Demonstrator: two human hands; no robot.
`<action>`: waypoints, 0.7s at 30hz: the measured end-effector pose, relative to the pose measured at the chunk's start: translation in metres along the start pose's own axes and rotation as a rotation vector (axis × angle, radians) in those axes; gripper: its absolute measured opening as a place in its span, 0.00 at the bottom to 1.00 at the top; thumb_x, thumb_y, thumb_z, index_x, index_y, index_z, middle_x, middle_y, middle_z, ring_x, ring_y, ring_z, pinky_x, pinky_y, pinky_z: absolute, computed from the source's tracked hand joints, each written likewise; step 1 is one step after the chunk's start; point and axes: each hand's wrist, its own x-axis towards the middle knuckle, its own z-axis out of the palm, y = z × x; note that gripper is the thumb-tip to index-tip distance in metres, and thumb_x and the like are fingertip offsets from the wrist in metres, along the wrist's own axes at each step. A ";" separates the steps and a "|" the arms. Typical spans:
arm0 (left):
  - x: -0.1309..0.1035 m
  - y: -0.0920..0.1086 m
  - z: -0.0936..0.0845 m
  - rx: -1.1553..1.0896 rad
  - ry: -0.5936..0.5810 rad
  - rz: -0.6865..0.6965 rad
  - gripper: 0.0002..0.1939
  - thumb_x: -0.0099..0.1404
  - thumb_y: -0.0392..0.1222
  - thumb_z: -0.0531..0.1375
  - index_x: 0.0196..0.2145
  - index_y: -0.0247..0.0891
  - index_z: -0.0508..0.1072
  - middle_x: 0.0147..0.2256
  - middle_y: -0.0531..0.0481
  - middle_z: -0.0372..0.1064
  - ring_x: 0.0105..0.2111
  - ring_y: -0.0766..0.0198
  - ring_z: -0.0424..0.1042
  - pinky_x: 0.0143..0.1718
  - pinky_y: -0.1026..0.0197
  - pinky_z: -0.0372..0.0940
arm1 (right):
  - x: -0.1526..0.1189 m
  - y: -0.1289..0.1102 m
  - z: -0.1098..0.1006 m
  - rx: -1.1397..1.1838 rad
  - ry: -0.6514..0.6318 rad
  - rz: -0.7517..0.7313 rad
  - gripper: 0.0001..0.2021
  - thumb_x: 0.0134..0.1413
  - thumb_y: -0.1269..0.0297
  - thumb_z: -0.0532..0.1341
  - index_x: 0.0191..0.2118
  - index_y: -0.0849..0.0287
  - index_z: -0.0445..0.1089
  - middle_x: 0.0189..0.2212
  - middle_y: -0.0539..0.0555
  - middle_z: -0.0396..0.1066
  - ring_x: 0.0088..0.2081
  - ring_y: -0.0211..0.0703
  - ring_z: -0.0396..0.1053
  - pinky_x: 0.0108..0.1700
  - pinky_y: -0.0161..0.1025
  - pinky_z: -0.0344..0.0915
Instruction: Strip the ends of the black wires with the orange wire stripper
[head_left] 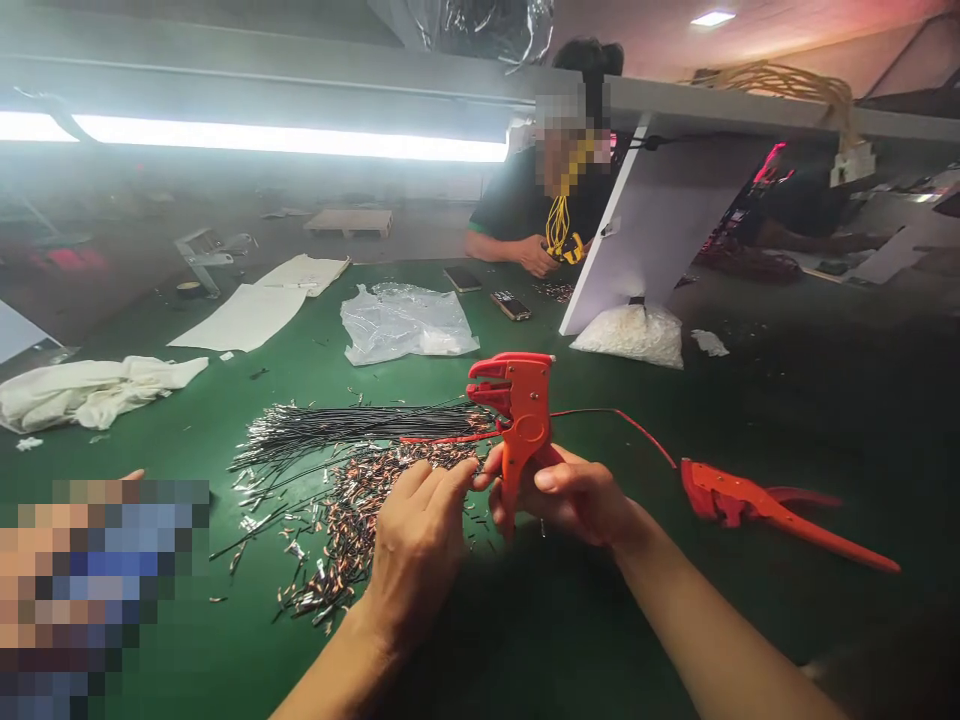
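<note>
My right hand (589, 497) is wrapped around the handles of a red-orange wire stripper (529, 405), held upright with its jaws pointing left. Close beside those handles, my left hand (421, 525) has its fingers curled and pinched together; what lies between them is hidden. Behind the left hand spreads a heap of short wire scraps (341, 535) with black and copper-coloured bits. A bundle of black wires (367, 423) with silvery ends at the left lies just beyond the heap. A thin red wire (634, 425) runs across the table behind the stripper.
A second wire stripper (739, 497) lies at right. Farther back are a clear plastic bag (405, 318), two phones (511, 306), papers (240, 315) and a filled bag (634, 335). White cloth (97, 388) lies left. A person (510, 210) sits opposite; another hand (45, 570) shows at lower left.
</note>
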 end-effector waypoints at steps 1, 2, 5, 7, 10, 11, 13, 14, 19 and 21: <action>0.001 -0.003 -0.002 0.023 0.025 0.018 0.10 0.66 0.30 0.59 0.42 0.37 0.77 0.27 0.51 0.75 0.25 0.65 0.65 0.30 0.62 0.63 | 0.000 0.000 0.000 -0.005 -0.001 0.005 0.21 0.50 0.67 0.60 0.50 0.66 0.71 0.45 0.64 0.76 0.36 0.49 0.74 0.38 0.45 0.70; 0.002 -0.006 -0.005 0.048 0.065 0.024 0.10 0.66 0.29 0.59 0.42 0.37 0.77 0.28 0.51 0.75 0.25 0.66 0.66 0.30 0.63 0.63 | 0.000 0.001 0.000 -0.009 -0.002 0.011 0.21 0.50 0.67 0.60 0.51 0.66 0.71 0.44 0.63 0.76 0.36 0.48 0.75 0.39 0.45 0.69; 0.007 -0.010 -0.013 0.110 0.229 -0.003 0.10 0.65 0.28 0.60 0.44 0.34 0.75 0.31 0.49 0.75 0.28 0.68 0.69 0.32 0.64 0.64 | 0.002 0.003 -0.002 -0.014 -0.017 0.031 0.21 0.49 0.66 0.61 0.50 0.66 0.72 0.41 0.62 0.78 0.35 0.47 0.75 0.40 0.44 0.69; 0.010 -0.009 -0.017 0.131 0.328 -0.039 0.11 0.65 0.27 0.60 0.44 0.34 0.75 0.33 0.49 0.75 0.30 0.69 0.71 0.34 0.66 0.65 | 0.003 0.006 -0.003 -0.011 -0.038 0.051 0.21 0.47 0.66 0.62 0.49 0.66 0.72 0.39 0.61 0.78 0.35 0.47 0.75 0.39 0.44 0.70; 0.013 -0.006 -0.021 0.118 0.396 -0.092 0.10 0.65 0.28 0.61 0.42 0.36 0.75 0.32 0.52 0.75 0.29 0.71 0.71 0.34 0.68 0.66 | 0.004 0.011 -0.003 -0.005 -0.080 0.093 0.22 0.44 0.66 0.63 0.48 0.67 0.73 0.38 0.61 0.78 0.33 0.47 0.75 0.38 0.43 0.69; 0.013 -0.005 -0.021 0.105 0.399 -0.100 0.10 0.65 0.28 0.61 0.42 0.37 0.76 0.32 0.53 0.75 0.29 0.72 0.71 0.33 0.69 0.66 | 0.004 0.012 -0.002 -0.004 -0.094 0.106 0.22 0.43 0.67 0.63 0.48 0.68 0.73 0.37 0.62 0.79 0.33 0.47 0.75 0.37 0.43 0.69; 0.012 -0.003 -0.020 0.082 0.390 -0.103 0.09 0.65 0.28 0.61 0.42 0.37 0.76 0.32 0.53 0.75 0.28 0.73 0.70 0.32 0.70 0.66 | 0.004 0.013 -0.001 -0.003 -0.117 0.128 0.23 0.42 0.68 0.63 0.48 0.68 0.73 0.37 0.62 0.79 0.32 0.48 0.75 0.36 0.43 0.68; 0.012 -0.002 -0.019 0.075 0.385 -0.098 0.09 0.65 0.28 0.61 0.42 0.37 0.76 0.31 0.54 0.74 0.27 0.73 0.70 0.31 0.70 0.66 | 0.003 0.014 -0.001 -0.001 -0.124 0.136 0.23 0.41 0.68 0.63 0.48 0.68 0.72 0.37 0.63 0.79 0.32 0.48 0.75 0.36 0.43 0.68; 0.010 0.000 -0.015 0.048 0.376 -0.084 0.10 0.64 0.28 0.61 0.41 0.38 0.76 0.31 0.54 0.74 0.25 0.73 0.68 0.30 0.70 0.66 | 0.002 0.015 -0.002 0.019 -0.126 0.153 0.24 0.40 0.69 0.62 0.48 0.68 0.72 0.36 0.62 0.79 0.31 0.47 0.76 0.35 0.42 0.68; 0.010 0.000 -0.013 0.037 0.379 -0.091 0.10 0.64 0.28 0.61 0.42 0.38 0.76 0.31 0.53 0.75 0.27 0.72 0.70 0.32 0.69 0.67 | 0.002 0.015 -0.004 0.019 -0.126 0.159 0.24 0.39 0.69 0.62 0.48 0.68 0.73 0.36 0.61 0.79 0.31 0.47 0.76 0.35 0.42 0.69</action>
